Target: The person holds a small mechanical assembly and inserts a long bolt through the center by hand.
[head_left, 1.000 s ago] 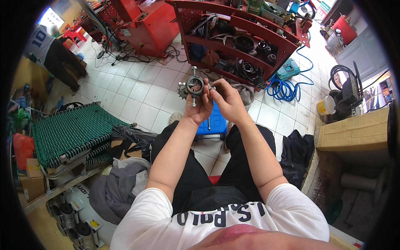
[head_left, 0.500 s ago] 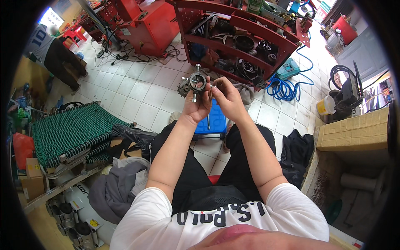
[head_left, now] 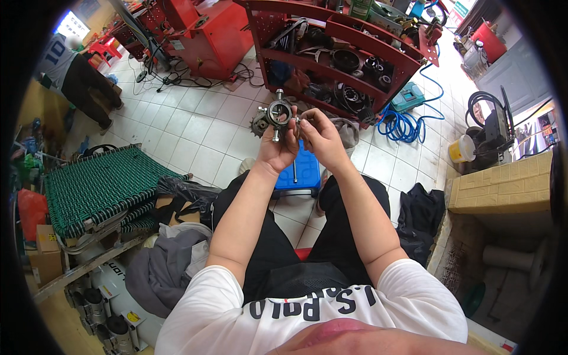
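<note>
In front of me I hold up a metal ring (head_left: 271, 107) with bolts sticking out around its rim. My left hand (head_left: 278, 155) is closed round its lower right side, wrist below it. The fingertips of my right hand (head_left: 324, 137) pinch a small silver bolt (head_left: 297, 120) at the ring's right side. Whether the bolt sits in the ring's wall is hidden by my fingers. Just left of the ring, a toothed metal part (head_left: 258, 125) shows, partly covered. Beneath my hands is a blue box (head_left: 307, 171) with a long thin metal rod (head_left: 295, 172) on it.
A red tool cart (head_left: 331, 77) full of metal parts stands ahead. Blue hose (head_left: 402, 131) coils by a teal case (head_left: 409, 97). At left are a green woven folding bed (head_left: 106, 183) and a grey cloth (head_left: 168, 269). A person (head_left: 77, 77) stands far left.
The ring has tilted slightly, so its opening shows more. My right hand has shifted a little while its fingers stay on the bolt. My left hand keeps its hold.
</note>
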